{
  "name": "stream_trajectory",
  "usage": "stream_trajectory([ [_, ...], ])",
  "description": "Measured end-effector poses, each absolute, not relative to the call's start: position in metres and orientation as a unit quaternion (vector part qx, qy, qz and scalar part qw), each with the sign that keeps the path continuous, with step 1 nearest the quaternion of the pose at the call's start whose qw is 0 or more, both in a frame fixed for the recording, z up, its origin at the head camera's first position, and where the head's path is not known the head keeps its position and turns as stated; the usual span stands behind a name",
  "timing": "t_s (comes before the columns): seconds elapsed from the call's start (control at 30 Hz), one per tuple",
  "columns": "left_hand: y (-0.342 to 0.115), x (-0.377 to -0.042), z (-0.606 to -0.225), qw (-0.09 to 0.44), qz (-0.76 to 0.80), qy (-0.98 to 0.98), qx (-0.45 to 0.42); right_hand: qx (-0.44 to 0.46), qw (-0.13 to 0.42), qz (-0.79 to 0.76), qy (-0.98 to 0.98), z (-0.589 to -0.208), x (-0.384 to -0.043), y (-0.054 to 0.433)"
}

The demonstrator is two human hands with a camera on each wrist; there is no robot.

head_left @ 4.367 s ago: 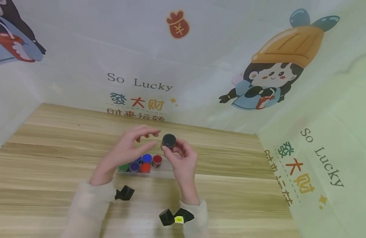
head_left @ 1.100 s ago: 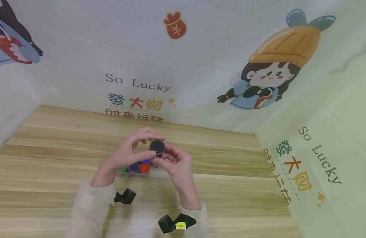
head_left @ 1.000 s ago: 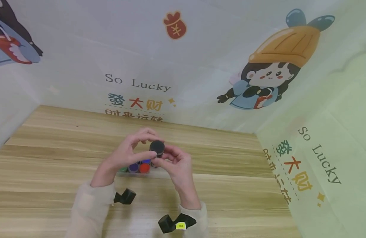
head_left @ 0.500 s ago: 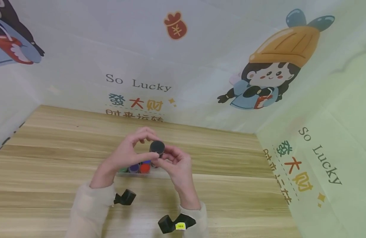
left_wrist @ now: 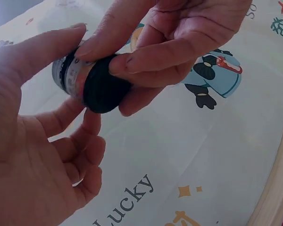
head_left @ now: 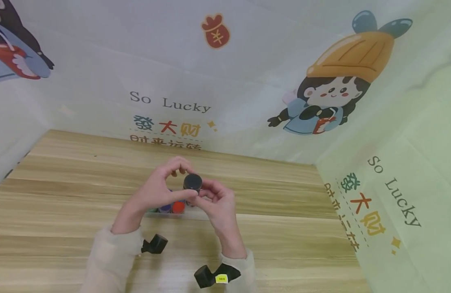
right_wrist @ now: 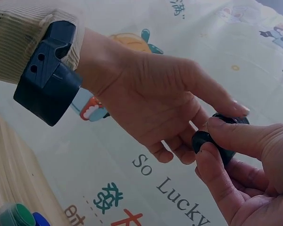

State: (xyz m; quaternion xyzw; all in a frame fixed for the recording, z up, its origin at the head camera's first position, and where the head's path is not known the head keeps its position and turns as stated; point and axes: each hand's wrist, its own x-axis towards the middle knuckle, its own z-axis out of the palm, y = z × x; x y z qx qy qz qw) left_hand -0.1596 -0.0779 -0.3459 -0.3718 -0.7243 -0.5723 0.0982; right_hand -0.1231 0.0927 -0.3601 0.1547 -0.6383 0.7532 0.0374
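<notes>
A small black-lidded paint jar (head_left: 193,182) is held up between both hands above the table, its dark top facing the head camera. My left hand (head_left: 152,191) has its thumb along the near side and its index finger at the far side, pinching the jar's upper part. My right hand (head_left: 220,205) pinches the jar from the right, lower down. In the left wrist view the jar (left_wrist: 76,77) shows a pale label band and a dark end gripped by the right fingers. The right wrist view shows the jar (right_wrist: 221,141) mostly covered by fingers.
Under the hands lies a clear tray (head_left: 200,215) with several paint jars, including a red-lidded jar (head_left: 178,207) and a purple-lidded jar (head_left: 165,208). The wooden table (head_left: 284,236) meets printed cloth walls (head_left: 247,101) at the back and sides.
From 4.4 seconds ago, the right hand has brought the jar left and the left hand has taken hold of it. Over the last second, the left thumb slides slightly right along the jar.
</notes>
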Motion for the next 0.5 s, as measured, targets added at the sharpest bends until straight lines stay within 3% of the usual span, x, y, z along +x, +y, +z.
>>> stream_trajectory([
  [0.5,-0.0771,-0.1605,-0.3492,0.105,-0.586,-0.705,-0.385,0.166,0.038,0.745,-0.645,-0.3615,-0.1229,0.0916],
])
